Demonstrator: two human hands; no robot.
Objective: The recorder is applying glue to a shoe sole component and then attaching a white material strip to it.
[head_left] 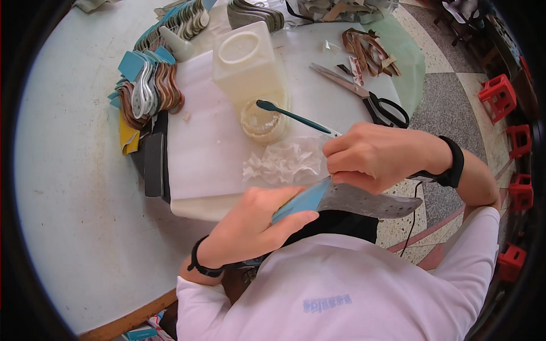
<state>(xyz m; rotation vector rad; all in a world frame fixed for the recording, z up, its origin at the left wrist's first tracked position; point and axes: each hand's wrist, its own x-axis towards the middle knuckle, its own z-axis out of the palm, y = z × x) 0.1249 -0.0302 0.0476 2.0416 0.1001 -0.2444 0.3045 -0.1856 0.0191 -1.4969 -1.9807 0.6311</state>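
My left hand (pixel 250 224) is closed on the blue end of a curved shoe insole (pixel 304 202), thumb on one side and fingers on the other. The grey, speckled part of the insole stretches to the right beneath my right hand (pixel 378 156). My right hand is closed around a slim brush (pixel 296 117) with a dark green end and a whitish part near the fingers. Its fingertips are also at the tip of the blue part. The brush's green end reaches over an open tub (pixel 245 126) with pale, crusted glue-like residue. Crumpled whitish film (pixel 281 162) lies before the tub.
Behind the tub is a cut-open, translucent plastic jug (pixel 244 74). Black-handled scissors (pixel 364 94) and brown strips (pixel 367 51) lie at the right. Stacked insoles (pixel 151 91) stand at the left beside a black block (pixel 154 162). Red stools (pixel 497 98) are on the floor.
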